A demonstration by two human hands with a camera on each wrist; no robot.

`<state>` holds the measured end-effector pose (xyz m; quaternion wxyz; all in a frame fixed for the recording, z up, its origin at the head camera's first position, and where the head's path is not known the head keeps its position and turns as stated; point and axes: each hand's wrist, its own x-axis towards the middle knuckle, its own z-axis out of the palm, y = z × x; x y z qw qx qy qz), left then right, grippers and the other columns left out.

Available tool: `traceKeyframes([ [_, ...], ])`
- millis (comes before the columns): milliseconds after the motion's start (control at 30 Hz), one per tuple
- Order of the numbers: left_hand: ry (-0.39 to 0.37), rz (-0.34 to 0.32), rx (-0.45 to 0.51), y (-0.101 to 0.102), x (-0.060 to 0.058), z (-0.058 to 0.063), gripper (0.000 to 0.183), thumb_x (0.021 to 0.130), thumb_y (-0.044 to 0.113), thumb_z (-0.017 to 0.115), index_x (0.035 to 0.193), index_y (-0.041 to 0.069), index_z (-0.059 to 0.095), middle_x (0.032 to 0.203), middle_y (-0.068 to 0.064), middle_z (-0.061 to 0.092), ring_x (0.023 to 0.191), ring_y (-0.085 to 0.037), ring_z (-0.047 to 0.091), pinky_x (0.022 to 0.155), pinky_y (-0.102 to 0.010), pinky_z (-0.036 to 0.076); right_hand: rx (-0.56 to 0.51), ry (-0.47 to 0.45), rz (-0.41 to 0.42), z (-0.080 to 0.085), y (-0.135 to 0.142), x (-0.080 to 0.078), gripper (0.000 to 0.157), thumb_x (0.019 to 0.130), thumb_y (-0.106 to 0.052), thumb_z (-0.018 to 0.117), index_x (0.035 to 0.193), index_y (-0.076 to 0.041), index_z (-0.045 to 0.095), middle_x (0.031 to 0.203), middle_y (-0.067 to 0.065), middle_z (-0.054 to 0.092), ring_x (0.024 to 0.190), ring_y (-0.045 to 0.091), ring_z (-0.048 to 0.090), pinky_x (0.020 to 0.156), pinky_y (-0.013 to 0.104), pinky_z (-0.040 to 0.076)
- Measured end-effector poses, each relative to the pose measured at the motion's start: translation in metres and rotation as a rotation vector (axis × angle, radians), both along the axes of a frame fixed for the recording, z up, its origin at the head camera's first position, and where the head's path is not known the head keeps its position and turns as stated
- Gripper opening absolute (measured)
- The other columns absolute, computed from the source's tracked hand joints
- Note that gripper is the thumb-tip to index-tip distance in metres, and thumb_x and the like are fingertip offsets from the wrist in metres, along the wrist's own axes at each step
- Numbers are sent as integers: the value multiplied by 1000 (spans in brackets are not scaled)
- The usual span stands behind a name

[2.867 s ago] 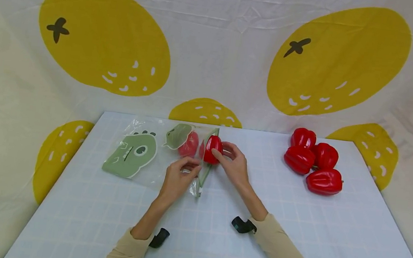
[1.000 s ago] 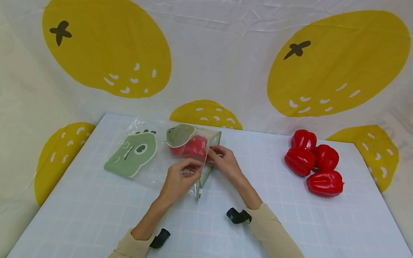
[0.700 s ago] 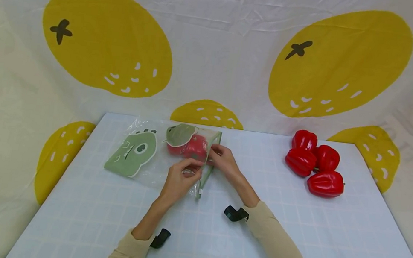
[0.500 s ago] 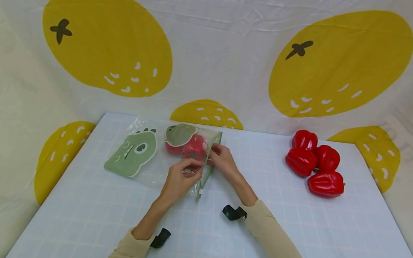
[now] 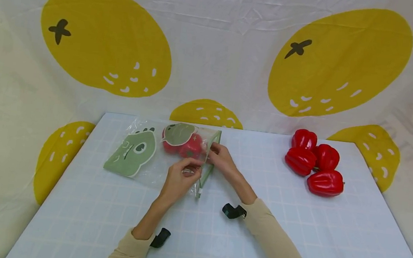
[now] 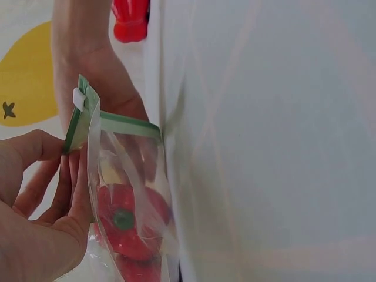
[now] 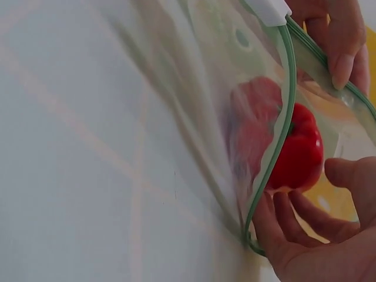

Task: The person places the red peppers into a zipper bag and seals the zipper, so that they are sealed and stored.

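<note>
A clear zip bag (image 5: 131,154) with a green dinosaur print lies at the back left of the table. My left hand (image 5: 179,177) pinches the upper edge of its mouth between thumb and fingers; in the left wrist view the green zip strip (image 6: 130,125) and white slider (image 6: 79,98) show beside it. My right hand (image 5: 223,159) reaches into the mouth. In the right wrist view its fingers (image 7: 296,226) are extended just below a red bell pepper (image 7: 299,153), thumb standing apart. Inside the bag, this pepper sits against another red pepper (image 5: 169,146), partly behind the print.
Several red bell peppers (image 5: 325,183) are grouped at the back right of the table (image 5: 294,234). A cloth with yellow fruit prints (image 5: 105,39) hangs behind and around the table. Black wrist cameras (image 5: 234,211) stick out from both sleeves.
My right hand has moved left into the bag mouth. The pepper it held outside has gone in, slid left against the other one, and left its grip. My left hand keeps its hold.
</note>
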<state>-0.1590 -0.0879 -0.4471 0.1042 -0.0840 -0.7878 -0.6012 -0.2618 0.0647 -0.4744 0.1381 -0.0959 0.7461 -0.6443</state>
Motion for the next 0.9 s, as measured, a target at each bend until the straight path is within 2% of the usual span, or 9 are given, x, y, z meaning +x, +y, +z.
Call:
traceKeyframes([
  [100,14,-3,6,2,6,14,16,87,-15,68,102,-11,71,95,-25,70,85,-38,67,77,-46,62,0,3,15,1,4,1,42,106,-23,58,136,7,58,129,24,64,109,26,66,93,36,58],
  [200,22,2,13,2,9,20,16,86,-15,68,102,-11,71,95,-25,71,85,-38,68,77,-43,62,-7,7,29,2,8,3,40,105,-18,58,135,9,57,128,25,63,106,26,67,93,36,58],
  [367,15,9,16,3,8,21,17,87,-14,68,104,-13,70,96,-26,71,86,-39,68,77,-44,62,27,51,53,4,16,8,41,104,-12,58,137,12,54,131,29,61,107,29,68,93,35,58],
  [500,9,11,9,3,9,21,17,88,-13,69,104,-13,70,98,-27,71,87,-39,68,79,-47,61,130,127,60,6,24,11,40,104,-17,60,136,8,57,130,25,64,113,36,67,94,38,57],
  [600,5,15,9,3,9,21,17,88,-13,69,105,-13,71,99,-28,71,88,-39,68,79,-46,61,203,174,53,8,29,14,39,104,-22,62,133,3,62,129,20,66,116,35,66,97,42,55],
  [900,-3,25,20,3,12,24,17,88,-12,69,105,-12,71,99,-27,71,89,-39,68,79,-43,61,230,236,23,10,47,17,36,102,-20,65,131,2,64,125,15,70,117,30,65,103,45,52],
])
